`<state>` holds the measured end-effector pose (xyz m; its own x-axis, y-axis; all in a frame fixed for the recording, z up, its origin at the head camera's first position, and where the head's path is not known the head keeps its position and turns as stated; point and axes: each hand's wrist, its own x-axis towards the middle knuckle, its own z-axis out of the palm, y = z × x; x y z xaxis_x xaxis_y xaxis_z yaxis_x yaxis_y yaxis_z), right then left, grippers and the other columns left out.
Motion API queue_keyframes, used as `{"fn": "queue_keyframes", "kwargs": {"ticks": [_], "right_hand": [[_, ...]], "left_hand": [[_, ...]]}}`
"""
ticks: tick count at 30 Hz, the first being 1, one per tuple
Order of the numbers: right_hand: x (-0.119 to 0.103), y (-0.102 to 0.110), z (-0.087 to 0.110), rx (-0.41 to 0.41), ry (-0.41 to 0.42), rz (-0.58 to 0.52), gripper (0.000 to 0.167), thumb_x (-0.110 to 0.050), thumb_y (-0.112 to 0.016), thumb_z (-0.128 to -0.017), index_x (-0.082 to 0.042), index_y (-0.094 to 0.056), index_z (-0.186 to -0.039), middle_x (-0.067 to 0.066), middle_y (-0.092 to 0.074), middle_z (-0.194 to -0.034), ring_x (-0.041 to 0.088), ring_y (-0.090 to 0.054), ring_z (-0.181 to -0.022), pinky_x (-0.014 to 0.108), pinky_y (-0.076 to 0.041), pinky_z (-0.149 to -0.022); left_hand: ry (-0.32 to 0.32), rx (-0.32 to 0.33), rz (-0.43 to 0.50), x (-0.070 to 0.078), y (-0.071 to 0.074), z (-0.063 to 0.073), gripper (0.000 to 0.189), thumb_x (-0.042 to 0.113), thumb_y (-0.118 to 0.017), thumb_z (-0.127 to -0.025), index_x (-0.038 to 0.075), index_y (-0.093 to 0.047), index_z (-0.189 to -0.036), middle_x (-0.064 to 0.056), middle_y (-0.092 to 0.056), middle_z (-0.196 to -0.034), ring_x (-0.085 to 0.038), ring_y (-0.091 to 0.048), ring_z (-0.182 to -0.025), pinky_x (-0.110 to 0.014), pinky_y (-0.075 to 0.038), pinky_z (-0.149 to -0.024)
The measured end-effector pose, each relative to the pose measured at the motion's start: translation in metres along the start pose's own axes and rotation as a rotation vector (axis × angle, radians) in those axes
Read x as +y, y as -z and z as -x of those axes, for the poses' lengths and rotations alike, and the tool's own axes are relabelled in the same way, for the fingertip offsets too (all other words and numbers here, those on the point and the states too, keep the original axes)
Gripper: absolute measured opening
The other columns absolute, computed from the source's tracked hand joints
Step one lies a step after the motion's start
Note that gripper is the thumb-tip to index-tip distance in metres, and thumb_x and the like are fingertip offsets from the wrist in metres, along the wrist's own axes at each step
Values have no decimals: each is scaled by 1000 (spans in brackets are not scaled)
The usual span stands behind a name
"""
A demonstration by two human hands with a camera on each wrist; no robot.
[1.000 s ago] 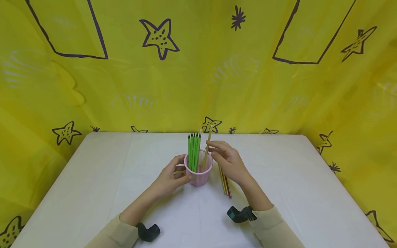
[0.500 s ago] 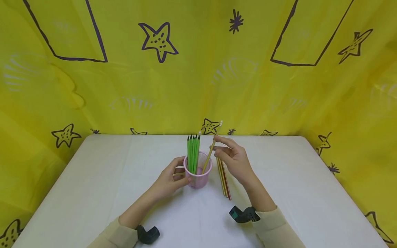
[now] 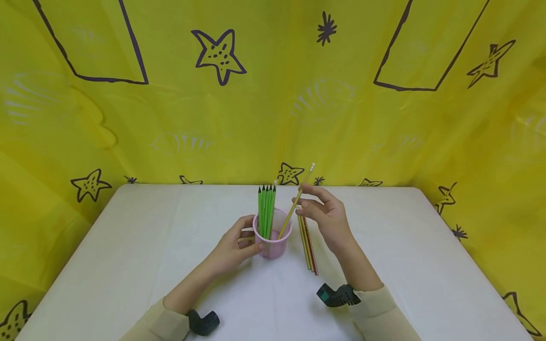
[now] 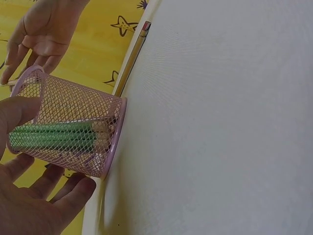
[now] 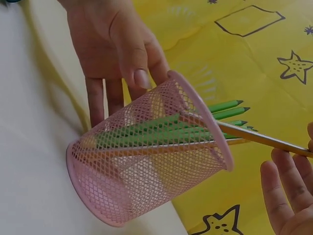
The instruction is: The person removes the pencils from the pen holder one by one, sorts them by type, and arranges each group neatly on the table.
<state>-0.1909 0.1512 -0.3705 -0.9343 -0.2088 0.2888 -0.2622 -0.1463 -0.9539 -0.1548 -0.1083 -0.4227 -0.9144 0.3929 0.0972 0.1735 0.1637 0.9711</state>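
A pink mesh pencil cup [image 3: 273,249] stands on the white table. My left hand [image 3: 234,242] holds its left side, with the thumb near the rim and the fingers on the far side. Several green pencils [image 3: 266,213] stand inside, dark tips up. Another yellow pencil [image 5: 238,141] shows among them in the right wrist view. My right hand [image 3: 327,215] pinches a yellow pencil [image 3: 291,213] near its upper part. That pencil leans right across the rim, white eraser end up, its lower end inside the cup.
Right of the cup, several yellow and red pencils [image 3: 308,244] lie side by side on the white table [image 3: 170,222]. A yellow curtain [image 3: 264,118] printed with stars and fish hangs behind the table. Dark cameras sit at both wrists.
My right hand has moved to the right, tilting the yellow pencil further over the rim. My left hand and the cup have stayed in place.
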Motion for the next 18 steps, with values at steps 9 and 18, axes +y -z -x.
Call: {"fn": "queue_keyframes", "kwargs": {"ticks": [9, 18], "right_hand": [[-5, 2, 2, 27, -26, -46, 45, -2, -60, -97, 7, -46, -139, 4, -58, -133, 19, -67, -112, 35, -60, -89], [-6, 5, -2, 66, -28, -80, 37, -3, -59, -98, -4, -55, -135, 6, -57, -130, 20, -68, -109, 38, -60, -89]], "left_hand": [[-8, -3, 10, -1, 0, 1, 67, 10, -74, -89, 10, -39, -147, -19, -49, -142, -40, -55, -126, -44, -49, -106], [5, -2, -6, 0, 0, 0, 66, 13, -74, -90, 12, -39, -146, -18, -48, -143, -39, -55, -127, -46, -49, -106]]}}
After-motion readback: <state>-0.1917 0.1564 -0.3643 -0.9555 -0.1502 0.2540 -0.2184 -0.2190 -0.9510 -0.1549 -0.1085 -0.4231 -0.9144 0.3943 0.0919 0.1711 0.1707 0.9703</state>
